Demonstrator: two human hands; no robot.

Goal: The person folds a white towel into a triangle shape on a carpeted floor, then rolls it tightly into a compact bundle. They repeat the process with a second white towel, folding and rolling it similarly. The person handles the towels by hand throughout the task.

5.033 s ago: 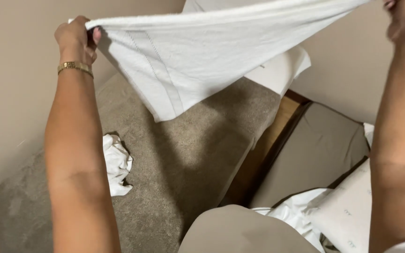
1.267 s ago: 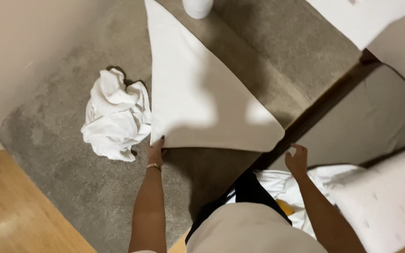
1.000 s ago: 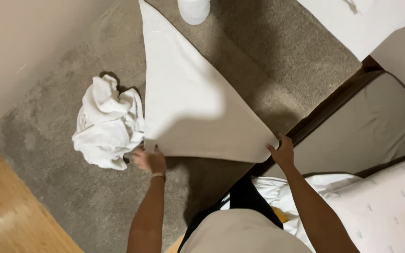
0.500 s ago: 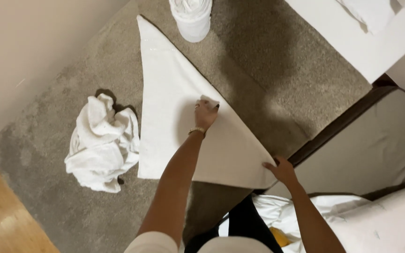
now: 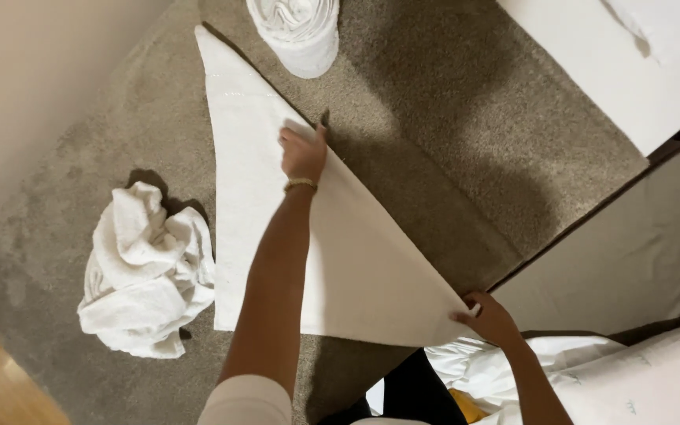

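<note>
Folding white towel (image 5: pixel 293 236) into a triangle on the grey carpet (image 5: pixel 450 157): left hand (image 5: pixel 303 153) pressing flat, grip spread, right hand (image 5: pixel 493 319) grip pinching near corner; rolled towel (image 5: pixel 297 31) beyond done, crumpled towel (image 5: pixel 147 271) left of it pending.

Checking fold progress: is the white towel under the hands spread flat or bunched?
Spread flat: the white towel lies as a smooth triangle on the carpet.

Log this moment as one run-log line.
left hand: flat on triangular white towel | right hand: pinching its near corner | crumpled white towel: left, on grey carpet | rolled towel: beyond
</note>
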